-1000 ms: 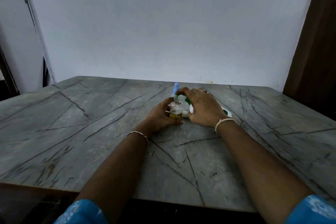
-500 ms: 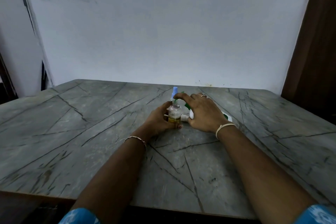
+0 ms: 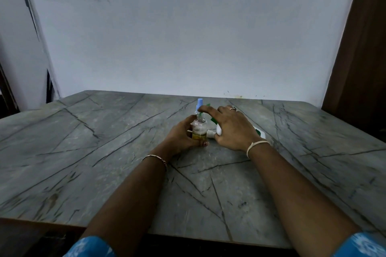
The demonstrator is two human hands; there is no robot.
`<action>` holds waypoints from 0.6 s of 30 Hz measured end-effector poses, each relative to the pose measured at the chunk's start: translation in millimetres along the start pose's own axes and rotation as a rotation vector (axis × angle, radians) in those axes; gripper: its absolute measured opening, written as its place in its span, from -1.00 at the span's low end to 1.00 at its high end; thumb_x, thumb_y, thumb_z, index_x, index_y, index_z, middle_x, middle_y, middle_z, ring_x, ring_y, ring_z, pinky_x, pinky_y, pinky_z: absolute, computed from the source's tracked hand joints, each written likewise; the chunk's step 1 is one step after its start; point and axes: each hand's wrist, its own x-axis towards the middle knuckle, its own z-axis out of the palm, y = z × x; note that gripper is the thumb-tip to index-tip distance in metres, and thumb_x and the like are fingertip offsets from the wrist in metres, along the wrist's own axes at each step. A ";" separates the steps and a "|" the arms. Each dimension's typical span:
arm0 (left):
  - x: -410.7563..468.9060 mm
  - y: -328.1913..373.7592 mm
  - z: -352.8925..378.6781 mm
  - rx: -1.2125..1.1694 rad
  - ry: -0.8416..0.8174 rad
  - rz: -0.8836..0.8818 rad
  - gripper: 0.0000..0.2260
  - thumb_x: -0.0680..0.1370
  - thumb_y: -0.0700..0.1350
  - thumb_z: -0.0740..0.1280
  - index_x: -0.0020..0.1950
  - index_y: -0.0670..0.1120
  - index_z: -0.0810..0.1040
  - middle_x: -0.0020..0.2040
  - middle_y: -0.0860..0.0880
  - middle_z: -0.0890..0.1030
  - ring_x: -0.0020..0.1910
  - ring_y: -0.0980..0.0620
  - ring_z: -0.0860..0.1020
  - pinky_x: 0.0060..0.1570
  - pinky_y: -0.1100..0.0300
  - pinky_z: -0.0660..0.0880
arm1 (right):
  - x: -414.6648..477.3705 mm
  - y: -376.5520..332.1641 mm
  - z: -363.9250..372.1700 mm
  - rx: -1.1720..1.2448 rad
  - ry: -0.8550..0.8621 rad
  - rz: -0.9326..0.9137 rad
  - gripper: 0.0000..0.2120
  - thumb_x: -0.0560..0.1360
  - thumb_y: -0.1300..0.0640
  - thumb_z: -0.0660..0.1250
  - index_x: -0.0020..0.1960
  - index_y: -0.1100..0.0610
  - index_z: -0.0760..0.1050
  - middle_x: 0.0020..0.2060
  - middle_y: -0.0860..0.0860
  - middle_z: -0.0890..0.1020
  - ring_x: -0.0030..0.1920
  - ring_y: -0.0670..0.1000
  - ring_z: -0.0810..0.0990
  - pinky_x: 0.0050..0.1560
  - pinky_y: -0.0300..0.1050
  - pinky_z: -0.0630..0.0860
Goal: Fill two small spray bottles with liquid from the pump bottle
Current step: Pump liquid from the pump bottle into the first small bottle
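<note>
one spray bottle (image 3: 199, 130) stands gripped in left fingers (image 3: 188, 120).

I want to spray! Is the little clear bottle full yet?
Not full: yellow liquid sits only in the bottom of the small clear bottle the left hand holds.
</note>
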 end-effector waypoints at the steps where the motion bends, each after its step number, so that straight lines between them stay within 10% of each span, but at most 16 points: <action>1: -0.2 -0.3 0.0 0.002 0.002 -0.003 -0.17 0.31 -0.14 0.58 0.48 -0.01 0.23 0.12 0.07 0.54 -0.02 0.11 0.59 -0.11 0.45 0.47 | -0.1 -0.5 -0.5 0.000 -0.001 0.001 -0.29 0.44 0.01 0.39 0.49 -0.17 0.13 -0.11 -0.02 0.44 0.07 0.10 0.46 0.06 0.01 0.47; 9: 3.5 -4.7 2.0 -0.035 0.009 -0.004 -0.19 0.29 -0.20 0.59 0.45 -0.02 0.29 0.21 -0.06 0.58 0.05 0.00 0.62 0.10 0.12 0.56 | 5.2 -6.1 -0.6 0.074 0.013 0.040 -0.38 0.38 0.08 0.39 0.37 -0.10 0.26 -0.07 0.01 0.51 0.06 0.11 0.47 0.04 0.04 0.48; 18: 3.9 -4.3 0.7 0.006 0.013 -0.032 -0.11 0.29 -0.15 0.59 0.51 -0.03 0.20 0.12 0.07 0.52 -0.11 0.25 0.56 -0.26 0.55 0.44 | 1.3 -2.0 1.9 -0.034 0.012 -0.012 -0.29 0.46 0.01 0.35 0.51 -0.21 0.10 -0.16 -0.04 0.33 0.02 0.09 0.45 -0.01 0.00 0.44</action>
